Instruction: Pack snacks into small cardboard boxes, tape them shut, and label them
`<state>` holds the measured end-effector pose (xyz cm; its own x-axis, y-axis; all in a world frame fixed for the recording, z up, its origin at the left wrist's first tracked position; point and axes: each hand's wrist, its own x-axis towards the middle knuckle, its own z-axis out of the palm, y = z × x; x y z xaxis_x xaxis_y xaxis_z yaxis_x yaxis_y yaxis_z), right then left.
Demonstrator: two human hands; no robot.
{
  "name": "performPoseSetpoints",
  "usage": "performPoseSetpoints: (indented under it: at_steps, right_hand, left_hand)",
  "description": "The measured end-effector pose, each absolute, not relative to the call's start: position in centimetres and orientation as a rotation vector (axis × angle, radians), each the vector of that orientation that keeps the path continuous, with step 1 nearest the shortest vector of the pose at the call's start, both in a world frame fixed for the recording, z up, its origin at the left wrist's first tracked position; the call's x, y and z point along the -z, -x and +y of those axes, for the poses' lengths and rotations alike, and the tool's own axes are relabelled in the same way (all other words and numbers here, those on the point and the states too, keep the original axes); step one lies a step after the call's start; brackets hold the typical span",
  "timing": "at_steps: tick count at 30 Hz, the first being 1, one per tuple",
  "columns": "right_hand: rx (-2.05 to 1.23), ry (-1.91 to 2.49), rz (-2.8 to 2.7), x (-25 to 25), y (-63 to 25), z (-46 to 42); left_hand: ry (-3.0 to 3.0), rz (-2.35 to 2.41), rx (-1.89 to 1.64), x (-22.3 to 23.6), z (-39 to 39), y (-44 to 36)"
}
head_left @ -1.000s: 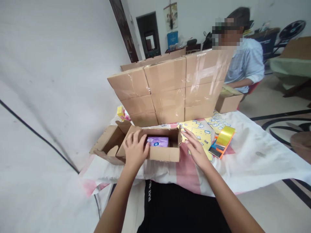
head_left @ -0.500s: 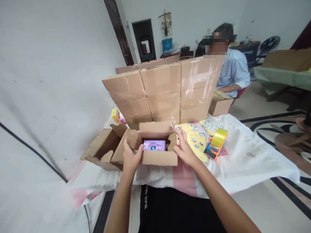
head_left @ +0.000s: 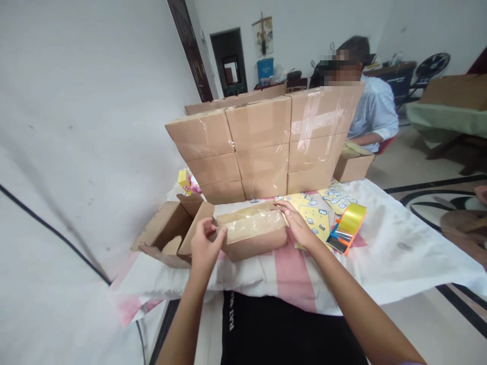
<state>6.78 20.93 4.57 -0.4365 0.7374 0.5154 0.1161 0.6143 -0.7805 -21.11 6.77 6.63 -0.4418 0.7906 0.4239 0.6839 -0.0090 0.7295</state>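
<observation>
A cardboard box (head_left: 254, 243) lies between my hands, its taped face turned up and shiny with tape. My left hand (head_left: 205, 243) grips its left end, thumb toward the top edge and fingers curled. At the right end my right hand (head_left: 299, 225) holds the box with its fingers over the far corner. Close to my left hand stands an open cardboard box (head_left: 171, 235) with its flaps up; the part of it I can see into is dark. The purple pack is hidden from view.
Stacked taped boxes (head_left: 262, 147) form a wall behind. A tape dispenser (head_left: 347, 229) with yellow tape rests on yellow printed sheets (head_left: 314, 220) at right. Beyond the stack a person (head_left: 375, 109) sits near another taped box (head_left: 353, 165). A white-and-pink cloth (head_left: 391, 253) covers the table.
The box between my hands has been turned over: its open top with the purple pack has given way to a taped face. My view has shifted slightly left.
</observation>
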Motion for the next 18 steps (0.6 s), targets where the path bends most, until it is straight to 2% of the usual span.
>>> performPoseSetpoints:
  at_steps: [3, 8, 12, 15, 18]
  right_hand:
    - [-0.804, 0.797, -1.769, -4.3, -8.5, 18.5]
    - [-0.372, 1.099, -1.075, -2.7, -16.4, 15.5]
    - [-0.708, 1.21, -0.705, -1.2, -21.8, 18.6]
    - [-0.962, 1.277, -0.892, -0.6, -22.7, 20.8]
    - [-0.976, 1.276, -1.035, -0.1, -22.0, 21.3]
  left_hand:
    - [-1.783, 2.398, -1.422, -6.8, 8.0, 18.5]
    - [-2.267, 2.144, -0.943, -5.3, 7.5, 13.9]
    - [-2.269, 2.249, -0.965, -4.0, 7.2, 13.0]
    - [-2.328, 2.266, -0.992, -4.6, 7.8, 13.3]
    - [-2.352, 2.189, -0.963, -5.6, 8.7, 13.2]
